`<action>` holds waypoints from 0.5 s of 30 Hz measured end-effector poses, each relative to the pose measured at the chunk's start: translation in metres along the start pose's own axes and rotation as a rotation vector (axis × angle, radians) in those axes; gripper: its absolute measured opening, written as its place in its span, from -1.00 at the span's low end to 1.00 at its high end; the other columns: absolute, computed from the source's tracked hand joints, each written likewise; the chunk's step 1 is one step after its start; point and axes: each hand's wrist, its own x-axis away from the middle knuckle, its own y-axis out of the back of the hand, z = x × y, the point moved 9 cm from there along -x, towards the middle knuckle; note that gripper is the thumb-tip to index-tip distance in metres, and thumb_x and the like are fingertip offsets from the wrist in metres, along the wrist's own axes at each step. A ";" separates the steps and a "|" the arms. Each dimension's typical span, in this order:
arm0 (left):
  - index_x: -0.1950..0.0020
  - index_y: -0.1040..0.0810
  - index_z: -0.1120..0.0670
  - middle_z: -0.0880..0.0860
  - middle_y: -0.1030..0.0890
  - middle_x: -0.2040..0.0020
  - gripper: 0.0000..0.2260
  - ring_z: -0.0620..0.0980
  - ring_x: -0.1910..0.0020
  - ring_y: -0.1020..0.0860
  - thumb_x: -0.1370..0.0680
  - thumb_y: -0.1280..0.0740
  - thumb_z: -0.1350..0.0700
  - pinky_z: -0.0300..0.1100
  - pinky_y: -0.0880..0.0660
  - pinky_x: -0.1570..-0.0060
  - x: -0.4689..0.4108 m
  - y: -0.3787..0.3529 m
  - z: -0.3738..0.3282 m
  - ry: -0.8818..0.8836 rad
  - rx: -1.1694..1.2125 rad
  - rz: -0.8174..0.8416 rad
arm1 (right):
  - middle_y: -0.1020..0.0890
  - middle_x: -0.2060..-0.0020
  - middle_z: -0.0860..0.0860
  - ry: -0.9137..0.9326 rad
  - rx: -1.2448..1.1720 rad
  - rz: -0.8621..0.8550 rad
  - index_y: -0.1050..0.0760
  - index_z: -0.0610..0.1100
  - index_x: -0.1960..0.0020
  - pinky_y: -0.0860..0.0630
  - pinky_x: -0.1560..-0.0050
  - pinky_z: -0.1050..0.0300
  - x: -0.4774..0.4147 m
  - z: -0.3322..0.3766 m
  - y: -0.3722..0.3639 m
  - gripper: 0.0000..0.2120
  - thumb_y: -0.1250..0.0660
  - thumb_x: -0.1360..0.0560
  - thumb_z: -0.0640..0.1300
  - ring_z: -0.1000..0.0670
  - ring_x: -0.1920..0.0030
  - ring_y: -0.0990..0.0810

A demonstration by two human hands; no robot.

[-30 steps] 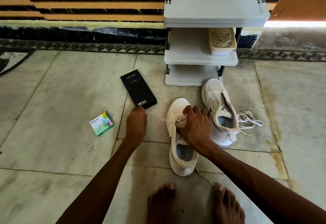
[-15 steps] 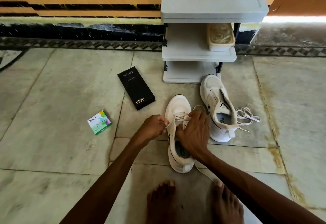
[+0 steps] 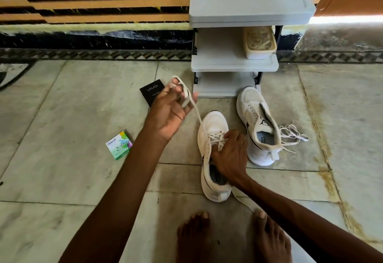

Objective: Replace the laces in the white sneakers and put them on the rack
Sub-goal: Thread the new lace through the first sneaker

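Observation:
Two white sneakers stand on the tiled floor in front of a grey rack (image 3: 234, 67). The near sneaker (image 3: 213, 126) is partly laced. My right hand (image 3: 231, 157) presses down on its tongue and collar. My left hand (image 3: 172, 107) is raised to the upper left of it, with the cream lace (image 3: 196, 113) looped around its fingers and pulled taut from the eyelets. The lace's other end trails past the heel towards my foot. The far sneaker (image 3: 259, 126) has no lace in its eyelets; a loose lace (image 3: 292, 136) lies beside it on the right.
A black phone box (image 3: 150, 92) lies behind my left hand. A small green Odonil box (image 3: 120, 144) sits on the floor to the left. A cream container (image 3: 260, 43) with laces stands on the rack's middle shelf. My bare feet (image 3: 232, 238) are at the bottom edge.
My left hand has risen from beside the near sneaker's eyelets up and to the left, drawing the lace out long. My right hand has stayed on the sneaker.

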 end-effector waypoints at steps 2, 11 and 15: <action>0.15 -0.50 0.09 -0.07 -0.57 0.16 -0.82 -0.22 0.45 -0.42 -0.56 -0.21 0.33 -0.33 -0.42 0.43 0.001 0.020 0.028 0.082 -0.289 -0.183 | -0.43 -0.02 -0.10 0.011 0.005 -0.005 -0.35 -0.17 -0.10 -0.39 0.00 0.01 0.000 0.001 0.000 -0.56 -0.42 -0.37 0.01 -0.11 -0.04 -0.41; 0.28 -0.56 0.12 -0.03 -0.50 0.38 -0.75 -0.07 0.31 -0.48 -0.59 -0.25 0.23 -0.14 -0.44 0.22 0.025 0.079 0.086 0.335 -1.805 0.068 | -0.45 0.04 -0.10 0.039 0.045 -0.100 -0.36 -0.15 -0.06 -0.37 0.03 0.01 0.002 0.002 0.007 -0.51 -0.41 -0.32 0.13 -0.11 0.01 -0.43; 0.12 -0.51 0.27 -0.11 -0.47 0.44 -0.78 -0.17 0.46 -0.28 -0.64 -0.13 0.29 -0.35 -0.20 0.44 0.032 0.033 0.056 0.315 -1.123 0.120 | -0.45 0.03 -0.10 0.047 0.065 -0.085 -0.36 -0.16 -0.07 -0.38 0.02 0.00 0.001 0.004 0.006 -0.54 -0.42 -0.36 0.10 -0.12 0.00 -0.43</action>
